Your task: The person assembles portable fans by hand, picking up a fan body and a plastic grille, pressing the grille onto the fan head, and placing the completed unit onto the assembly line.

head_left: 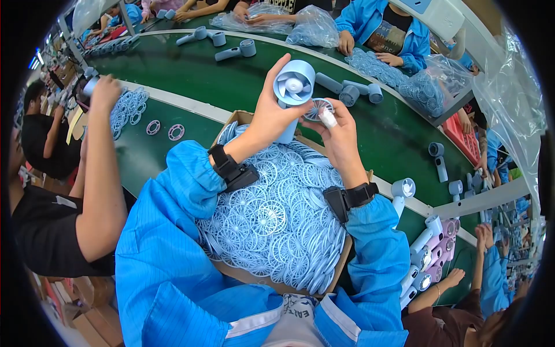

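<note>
My left hand point(267, 122) is wrapped round the handle of a light-blue handheld fan point(303, 76). The fan's head faces me with its blades uncovered. Just to the right, my right hand point(342, 134) pinches a round light-blue fan grille point(315, 109) by its edge, beside the lower rim of the fan head. A white covering point(328, 118) is on one of that hand's fingers. Both hands are above a cardboard box point(343, 261) heaped with loose fan grilles point(277, 214). Dark bands circle both wrists.
A green conveyor belt point(399, 124) curves past beyond the box, with several fans point(237, 51) lying on it. Blue and pink fans point(428, 254) are stacked at right. Pink rings point(176, 132) and blue grilles point(128, 110) lie at left. A co-worker's arm point(98, 191) reaches in there; others sit across.
</note>
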`<state>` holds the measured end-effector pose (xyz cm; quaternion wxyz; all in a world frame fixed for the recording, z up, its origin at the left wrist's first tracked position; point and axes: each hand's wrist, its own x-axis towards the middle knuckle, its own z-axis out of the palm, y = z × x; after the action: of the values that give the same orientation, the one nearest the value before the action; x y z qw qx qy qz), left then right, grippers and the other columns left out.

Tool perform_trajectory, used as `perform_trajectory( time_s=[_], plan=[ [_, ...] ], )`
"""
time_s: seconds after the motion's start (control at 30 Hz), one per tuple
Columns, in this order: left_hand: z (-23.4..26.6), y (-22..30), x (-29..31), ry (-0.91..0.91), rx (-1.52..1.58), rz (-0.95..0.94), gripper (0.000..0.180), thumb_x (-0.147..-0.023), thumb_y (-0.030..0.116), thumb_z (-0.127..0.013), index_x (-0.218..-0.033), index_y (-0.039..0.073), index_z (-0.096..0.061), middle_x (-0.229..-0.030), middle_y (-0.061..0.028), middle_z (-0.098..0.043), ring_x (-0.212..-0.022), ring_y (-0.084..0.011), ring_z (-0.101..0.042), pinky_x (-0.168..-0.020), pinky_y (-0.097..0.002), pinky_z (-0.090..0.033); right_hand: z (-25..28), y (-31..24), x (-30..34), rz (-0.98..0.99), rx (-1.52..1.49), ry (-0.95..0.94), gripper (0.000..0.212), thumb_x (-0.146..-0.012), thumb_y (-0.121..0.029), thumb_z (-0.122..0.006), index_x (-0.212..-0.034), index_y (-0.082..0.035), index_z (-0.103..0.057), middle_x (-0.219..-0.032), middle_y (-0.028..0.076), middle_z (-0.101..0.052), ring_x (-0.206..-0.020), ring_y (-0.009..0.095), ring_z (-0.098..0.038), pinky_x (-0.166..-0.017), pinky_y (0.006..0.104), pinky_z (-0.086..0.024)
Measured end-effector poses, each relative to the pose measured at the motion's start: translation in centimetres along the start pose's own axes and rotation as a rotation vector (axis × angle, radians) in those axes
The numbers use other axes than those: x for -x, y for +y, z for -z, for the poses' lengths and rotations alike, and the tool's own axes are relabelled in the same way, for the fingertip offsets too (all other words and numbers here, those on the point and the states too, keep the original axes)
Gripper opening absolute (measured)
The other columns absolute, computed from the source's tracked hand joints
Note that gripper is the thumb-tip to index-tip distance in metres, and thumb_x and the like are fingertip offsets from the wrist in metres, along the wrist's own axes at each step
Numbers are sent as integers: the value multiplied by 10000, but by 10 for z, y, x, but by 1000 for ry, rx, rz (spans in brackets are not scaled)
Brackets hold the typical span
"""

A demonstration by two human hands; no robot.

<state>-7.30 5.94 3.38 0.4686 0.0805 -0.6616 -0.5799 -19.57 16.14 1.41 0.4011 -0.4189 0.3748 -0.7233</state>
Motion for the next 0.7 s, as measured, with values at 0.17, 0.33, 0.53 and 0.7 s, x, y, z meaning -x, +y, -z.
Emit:
perform_trajectory(
  time_s=[0.17, 0.33, 0.53, 0.7],
  plan=[
    [9, 4, -8, -4, 115, 181, 887, -764, -12, -709, -1477, 156, -208, -954, -83, -596, -844, -136, -608, -629, -269, -523, 16, -4, -3, -221, -466, -154, 416, -909, -203, -583, -1240, 31, -491, -1193, 138, -568, -1066, 253, -579, -921, 383, -501],
    [14, -3, -6, -35, 131, 153, 882, -747, 37, -753, -1460, 128, -243, -1228, -84, -503, -1066, -155, -543, -855, -290, -495, 15, 2, -2, -236, -452, -158, 516, -872, -222, -618, -1281, 48, -456, -1267, 157, -523, -1133, 283, -533, -977, 399, -463],
    [9, -3, -5, -24, 66, 94, 896, -748, -35, -710, -1475, 135, -214, -993, -81, -576, -880, -136, -594, -759, -281, -502, 14, 7, -3, -267, -582, -74, 509, -881, -223, -614, -1280, 44, -447, -1274, 176, -506, -1148, 302, -518, -1002, 424, -445],
    [12, -4, -6, -42, 117, 100, 902, -732, 34, -771, -1459, 120, -244, -1275, -90, -475, -1119, -168, -516, -945, -305, -443, 11, 2, -2, -304, -668, -102, 471, -895, -230, -601, -1250, 48, -466, -1263, 188, -510, -1141, 313, -519, -1004, 440, -444]
  ],
)
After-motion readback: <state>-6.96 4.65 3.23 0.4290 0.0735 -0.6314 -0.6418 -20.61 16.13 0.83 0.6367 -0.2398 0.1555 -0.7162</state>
